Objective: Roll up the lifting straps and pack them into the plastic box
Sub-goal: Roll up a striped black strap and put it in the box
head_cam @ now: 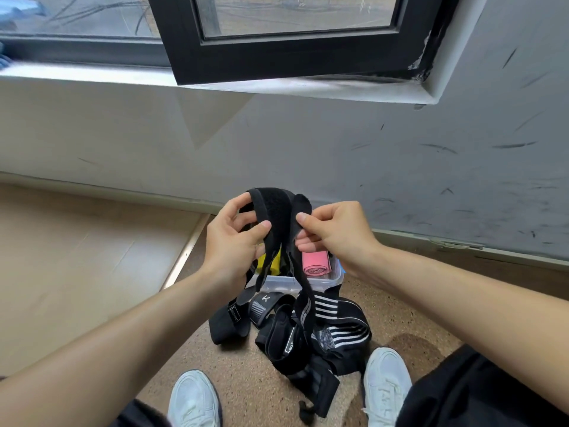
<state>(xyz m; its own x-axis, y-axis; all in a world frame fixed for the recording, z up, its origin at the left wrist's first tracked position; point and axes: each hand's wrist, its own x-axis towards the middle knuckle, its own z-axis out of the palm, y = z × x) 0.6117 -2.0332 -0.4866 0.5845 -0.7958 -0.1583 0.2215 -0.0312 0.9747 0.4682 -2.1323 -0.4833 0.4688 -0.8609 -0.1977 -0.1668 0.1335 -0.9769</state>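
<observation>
White shoes (194, 399) frame the strap pile (308, 334) on the floor (246, 380). Left hand (229, 245) and right hand (335, 232) pinch one black strap (274, 211) above the plastic box (326, 280); its hanging tail may snag the pile, I think.

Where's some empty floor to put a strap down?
Bare cork floor lies right of the plastic box, toward the wall. The pale boards on the left are bare too. Crowded: the strap pile between box and shoes.
</observation>
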